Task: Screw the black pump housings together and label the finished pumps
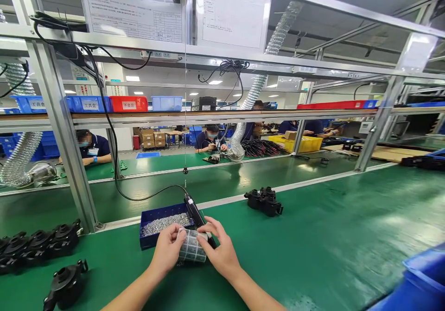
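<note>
Between my two hands is a roll of silvery labels (193, 245) marked in a grid of small rectangles. My left hand (167, 250) pinches its left edge with thumb and fingers. At the upper right edge, my right hand (221, 253) is closed on the same roll, thumb in front. Just behind the roll, a black electric screwdriver (193, 209) hangs tilted on its cable, its lower part hidden by my right hand. A dark blue bin (148, 240) full of small shiny screws (167, 223) stands behind my left hand.
Black round housings (66, 283) sit on the green bench (306, 241) at left, with more (264, 200) at back right. A blue container (413, 278) occupies the right front corner. Metal posts (62, 116) and a shelf with coloured bins (128, 103) cross ahead; people work beyond.
</note>
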{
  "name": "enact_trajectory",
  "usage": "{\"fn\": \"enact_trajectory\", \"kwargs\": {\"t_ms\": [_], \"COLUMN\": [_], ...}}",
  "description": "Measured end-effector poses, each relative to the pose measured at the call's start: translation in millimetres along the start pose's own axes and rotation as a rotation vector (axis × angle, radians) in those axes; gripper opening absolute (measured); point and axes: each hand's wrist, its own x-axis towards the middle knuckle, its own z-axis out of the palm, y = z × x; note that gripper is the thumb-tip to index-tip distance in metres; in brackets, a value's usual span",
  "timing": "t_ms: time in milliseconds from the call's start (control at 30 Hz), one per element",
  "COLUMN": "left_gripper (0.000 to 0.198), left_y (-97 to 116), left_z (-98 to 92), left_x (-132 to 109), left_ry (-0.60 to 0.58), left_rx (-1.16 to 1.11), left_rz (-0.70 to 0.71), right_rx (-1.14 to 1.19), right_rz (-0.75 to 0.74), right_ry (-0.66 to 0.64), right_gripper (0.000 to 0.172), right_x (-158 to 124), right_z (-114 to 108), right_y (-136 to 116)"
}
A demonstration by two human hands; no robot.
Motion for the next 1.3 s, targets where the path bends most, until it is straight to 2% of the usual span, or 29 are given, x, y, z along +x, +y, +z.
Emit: {"fn": "enact_trajectory", "kwargs": {"t_ms": [100,233,433,600,700,833,900,967,1033,1100,1133,1233,1300], "left_gripper": [0.052,0.057,0.056,0.048,0.036,0.040,0.041,0.038,0.035,0.043,0.049,0.062,0.055], "left_y": [-1,-4,-10,-9,-7,-15,-21,-24,-23,-19,-17,-9,-6], "left_z": [2.3,3.3,6.4,14.4,14.0,6.1,1.5,-1.8,-3.5,-4.1,-4.3,-4.4,-2.8], "left_x": [-1,1,1,-5,-7,-5,-4,-3,-4,-4,-4,-1,0], "left_ry": [0.021,0.046,0.020,-0.043,-0.137,-0.185,-0.175,-0.164,-0.183,-0.247,-0.283,-0.344,-0.359], "left_rx": [0.013,0.056,0.120,0.160,0.175,0.257,0.373,0.513,0.631,0.704,0.723,0.750,0.766], "left_rz": [0.022,0.046,0.075,0.085,0.069,0.041,0.039,0.063,0.074,0.040,0.018,-0.001,0.003], "right_rx": [-0.043,-0.052,0.081,0.164,0.038,-0.097,-0.086,-0.101,-0.191,-0.348,-0.451,-0.528,-0.564], "right_rz": [-0.146,-0.258,-0.216,-0.222,-0.370,-0.669,-0.703,-0.651,-0.554,-0.421,-0.333,-0.180,-0.052], "right_ry": [0.028,0.052,0.158,0.136,0.110,-0.094,-0.145,-0.061,0.077,0.180,0.196,0.278,0.396], "right_gripper": [0.037,0.025,0.057,0.053,0.057,0.067,0.067,0.071,0.072,0.064,0.059,0.050,0.053], "right_x": [-1,-4,-13,-14,-16,-28,-34,-32,-17,8,24,71,94], "right_z": [-1,-1,10,16,14,14,16,13,1,-24,-41,-103,-145], "right_y": [-2,-5,-6,-5,-2,3,6,9,18,34,46,89,117]}}
